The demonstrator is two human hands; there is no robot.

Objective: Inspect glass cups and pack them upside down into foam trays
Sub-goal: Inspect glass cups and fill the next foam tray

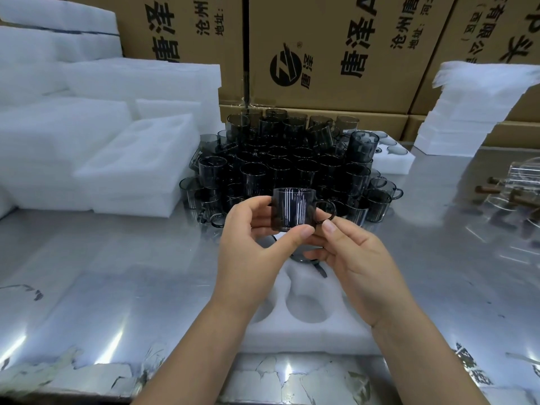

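Observation:
I hold one smoky dark glass cup (pixel 292 210) with a handle up in front of me, above the foam tray (pixel 306 328). My left hand (pixel 254 252) grips its body, thumb at the lower rim. My right hand (pixel 356 258) pinches the handle on the cup's right side. The white tray lies on the steel table below my hands, with round pockets showing; a dark cup (pixel 304 258) sits in a far pocket, mostly hidden by my hands. A heap of the same dark cups (pixel 280 162) stands behind.
Stacks of white foam trays (pixel 111 135) fill the left side, and another foam stack (pixel 467 112) stands at the right rear. Cardboard boxes (pixel 330 51) line the back. Clear glassware with wooden handles (pixel 514 191) lies at the right edge. The steel tabletop (pixel 117 273) is reflective.

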